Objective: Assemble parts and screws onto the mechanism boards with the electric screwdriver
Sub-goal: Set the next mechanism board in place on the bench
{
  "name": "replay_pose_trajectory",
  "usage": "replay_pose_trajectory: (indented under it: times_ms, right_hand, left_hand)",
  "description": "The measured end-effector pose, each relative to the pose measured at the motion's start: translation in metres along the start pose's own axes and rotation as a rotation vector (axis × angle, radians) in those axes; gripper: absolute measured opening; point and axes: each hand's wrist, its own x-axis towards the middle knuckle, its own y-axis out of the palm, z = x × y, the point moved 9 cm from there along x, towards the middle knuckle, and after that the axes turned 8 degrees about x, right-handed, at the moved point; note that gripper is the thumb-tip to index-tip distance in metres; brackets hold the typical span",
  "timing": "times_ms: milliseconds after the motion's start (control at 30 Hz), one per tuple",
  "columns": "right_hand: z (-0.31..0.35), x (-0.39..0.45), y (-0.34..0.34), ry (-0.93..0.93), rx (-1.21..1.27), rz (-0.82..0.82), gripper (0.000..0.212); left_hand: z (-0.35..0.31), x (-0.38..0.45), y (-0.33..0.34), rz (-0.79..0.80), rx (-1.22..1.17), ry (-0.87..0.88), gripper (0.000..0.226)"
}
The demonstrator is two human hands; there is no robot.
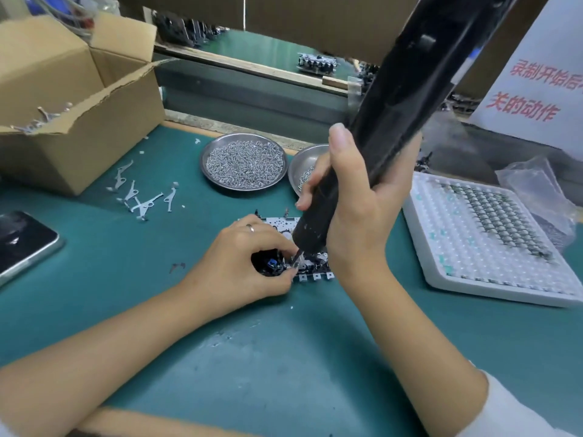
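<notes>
A white metal mechanism board point(285, 223) lies on the green mat at centre, partly hidden under both hands. My left hand point(239, 263) curls over its left part and pinches a small black and blue piece point(269, 264) near the bit. My right hand point(353, 212) grips the black electric screwdriver point(394, 99), which slants down to the left. Its bit tip point(296, 261) touches the board beside my left fingertips. Several loose white lever parts point(138, 193) lie to the left on the mat.
A steel dish of screws point(244, 162) and a second dish point(304, 167) stand behind the board. A white tray of small round parts point(492, 238) sits right. An open cardboard box point(72, 99) stands at back left. A phone point(22, 241) lies at left edge.
</notes>
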Motion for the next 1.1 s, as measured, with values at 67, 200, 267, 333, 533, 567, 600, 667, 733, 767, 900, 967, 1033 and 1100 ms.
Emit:
replay_pose_trajectory:
  times_ms: [67, 200, 267, 333, 533, 567, 600, 667, 733, 767, 900, 967, 1033, 1100]
  right_hand:
    - [-0.0019, -0.0007, -0.0005, -0.005, 0.004, 0.0, 0.021]
    - [-0.0035, -0.0008, -0.0016, -0.015, -0.007, -0.013, 0.021]
    - [-0.004, -0.0006, -0.0018, -0.021, -0.009, -0.008, 0.021]
    - [-0.0048, -0.0017, -0.0018, -0.025, -0.01, -0.004, 0.021]
    - [-0.0051, -0.0034, -0.0017, -0.038, -0.011, -0.008, 0.022]
    - [-0.0049, -0.0035, -0.0016, -0.041, -0.011, -0.007, 0.022]
    - [-0.0042, -0.0035, -0.0012, -0.048, -0.013, -0.002, 0.023]
    - [-0.0036, -0.0044, 0.0, -0.058, -0.014, 0.009, 0.023]
    - [-0.0037, -0.0051, 0.0015, -0.06, -0.007, 0.019, 0.024]
    - [-0.0036, -0.0054, 0.0021, -0.059, -0.002, 0.022, 0.024]
    - [-0.0025, -0.0061, 0.0045, -0.07, -0.003, 0.038, 0.025]
    - [-0.0025, -0.0061, 0.0043, -0.072, -0.003, 0.043, 0.025]
    - [-0.0029, -0.0061, 0.0038, -0.072, -0.005, 0.042, 0.025]
    - [-0.0039, -0.0065, 0.0034, -0.066, -0.01, 0.04, 0.026]
  left_hand:
    - [0.001, -0.0004, 0.0011, 0.002, -0.001, 0.005, 0.018]
    - [0.0013, -0.0005, 0.0014, -0.006, 0.0, 0.013, 0.017]
    - [0.0012, -0.0002, 0.0019, -0.005, 0.005, 0.012, 0.016]
    - [0.0017, -0.0001, 0.0022, 0.001, 0.003, 0.006, 0.017]
    - [0.0, -0.0003, 0.0023, 0.008, 0.005, 0.004, 0.018]
    - [-0.0001, -0.0005, 0.0021, 0.006, 0.004, 0.005, 0.017]
    - [-0.0002, -0.0005, 0.0021, 0.004, 0.003, 0.007, 0.017]
    - [0.0005, -0.001, 0.0023, 0.005, -0.002, 0.003, 0.018]
    - [0.0013, -0.0012, 0.0027, 0.007, -0.01, 0.001, 0.017]
    - [0.0015, -0.0014, 0.003, 0.008, -0.01, 0.002, 0.017]
    - [0.0034, -0.0012, 0.0034, 0.009, -0.003, -0.008, 0.019]
    - [0.0038, -0.0013, 0.0036, 0.008, -0.003, -0.007, 0.019]
    - [0.0041, -0.0015, 0.0036, 0.006, -0.001, -0.005, 0.018]
    - [0.0045, -0.0016, 0.0036, 0.004, 0.003, -0.004, 0.018]
